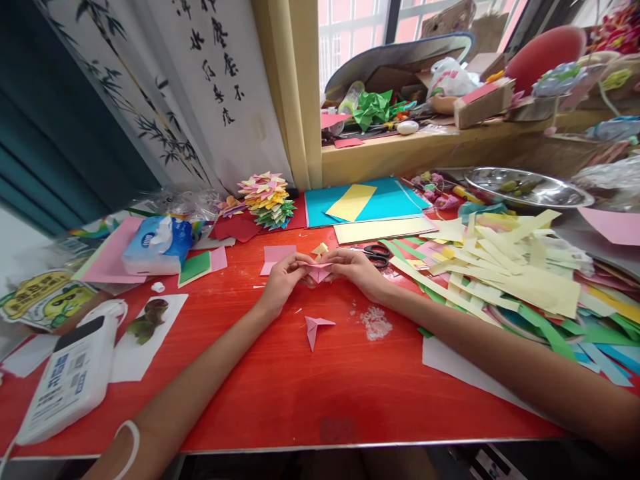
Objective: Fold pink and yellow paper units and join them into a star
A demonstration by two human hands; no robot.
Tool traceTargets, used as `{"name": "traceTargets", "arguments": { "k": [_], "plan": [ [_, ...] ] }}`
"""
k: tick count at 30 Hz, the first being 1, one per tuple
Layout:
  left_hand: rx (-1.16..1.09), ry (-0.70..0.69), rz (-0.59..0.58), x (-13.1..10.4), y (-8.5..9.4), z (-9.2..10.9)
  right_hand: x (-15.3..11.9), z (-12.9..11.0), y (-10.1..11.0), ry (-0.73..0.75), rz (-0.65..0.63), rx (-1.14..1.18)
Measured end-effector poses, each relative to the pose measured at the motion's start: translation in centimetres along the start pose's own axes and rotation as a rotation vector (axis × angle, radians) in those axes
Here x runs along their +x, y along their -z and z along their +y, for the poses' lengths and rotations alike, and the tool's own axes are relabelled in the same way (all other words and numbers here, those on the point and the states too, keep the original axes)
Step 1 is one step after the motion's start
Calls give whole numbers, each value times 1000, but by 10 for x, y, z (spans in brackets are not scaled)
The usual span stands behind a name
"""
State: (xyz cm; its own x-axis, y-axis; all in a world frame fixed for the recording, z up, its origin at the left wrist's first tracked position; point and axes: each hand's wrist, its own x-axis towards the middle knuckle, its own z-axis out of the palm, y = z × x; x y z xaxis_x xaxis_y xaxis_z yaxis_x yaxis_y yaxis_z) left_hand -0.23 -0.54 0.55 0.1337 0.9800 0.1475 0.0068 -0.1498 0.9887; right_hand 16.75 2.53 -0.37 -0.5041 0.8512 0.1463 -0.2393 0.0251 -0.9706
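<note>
Between my two hands, above the middle of the red table, is a small folded piece of pink paper (320,272). My left hand (286,279) pinches its left end, and my right hand (356,268) pinches the right end. Nearer to me on the table lies another folded pink paper piece (315,329) with pointed arms. A square of pink paper (276,259) lies flat just beyond my left hand. Behind the fingers sits a small folded yellow paper piece (320,249). The black-handled scissors (377,255) lie beyond my right hand, partly hidden.
Paper strips (500,267) are heaped at the right, beside a metal tray (530,188). A layered paper model (269,200) stands at the back. At left are a tissue pack (158,245) and a white power strip (70,380). Small clear bits (376,323) lie near my right forearm.
</note>
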Motion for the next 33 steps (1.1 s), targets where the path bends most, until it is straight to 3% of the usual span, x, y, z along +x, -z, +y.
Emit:
{"name": "traceTargets", "arguments": {
  "k": [10,21,25,33],
  "plan": [
    [-55,-1,123,3,4,-4,-3,-4,-1,-10,-66,-71],
    [-65,38,87,3,1,0,-4,-4,-2,54,-5,-288],
    [-14,10,78,3,2,-4,-4,-3,-2,96,-55,-365],
    [241,-35,4,-3,-2,3,-6,-4,-8,50,-164,-246]
  ]
}}
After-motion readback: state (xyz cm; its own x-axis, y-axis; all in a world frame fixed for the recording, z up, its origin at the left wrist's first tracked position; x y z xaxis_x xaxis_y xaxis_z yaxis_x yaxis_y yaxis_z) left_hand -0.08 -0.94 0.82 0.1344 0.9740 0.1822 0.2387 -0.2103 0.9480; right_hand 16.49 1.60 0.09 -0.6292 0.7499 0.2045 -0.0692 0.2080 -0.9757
